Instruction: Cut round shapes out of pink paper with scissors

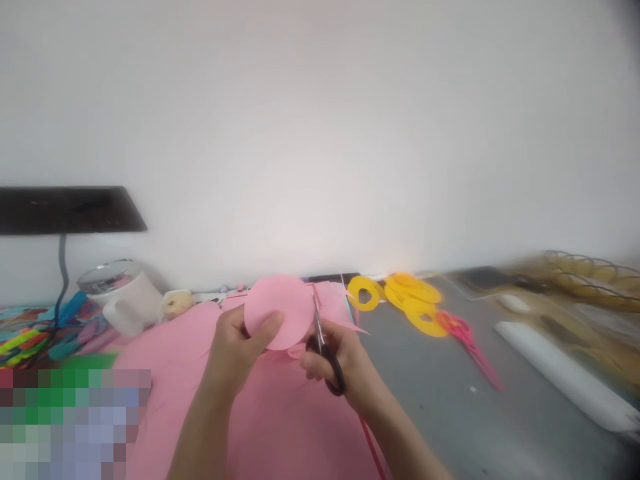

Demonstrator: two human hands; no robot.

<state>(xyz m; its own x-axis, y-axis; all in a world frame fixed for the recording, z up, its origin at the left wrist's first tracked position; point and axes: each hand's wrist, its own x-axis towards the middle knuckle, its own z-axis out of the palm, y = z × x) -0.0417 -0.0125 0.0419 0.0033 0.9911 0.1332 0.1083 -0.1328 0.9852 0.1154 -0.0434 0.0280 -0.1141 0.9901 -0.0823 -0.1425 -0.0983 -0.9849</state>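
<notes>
My left hand [240, 350] pinches a round pink paper disc [277, 303] near its lower left edge, thumb on top. In my right hand [335, 357] is a pair of scissors [319, 327] with dark handles, blades pointing up along the disc's right edge. How far the blades are parted is hard to make out. Curled pink paper strips [299, 350] lie just below the disc. Large pink paper [280, 420] spreads beneath both hands.
Right of my hands lie yellow paper rings [364, 294], pink scissors [473, 350] and a long white object [565, 377] on the grey surface [425, 400]. At left stand a white mug [125, 300] and colourful items [25, 343]. A white wall [320, 133] rises behind.
</notes>
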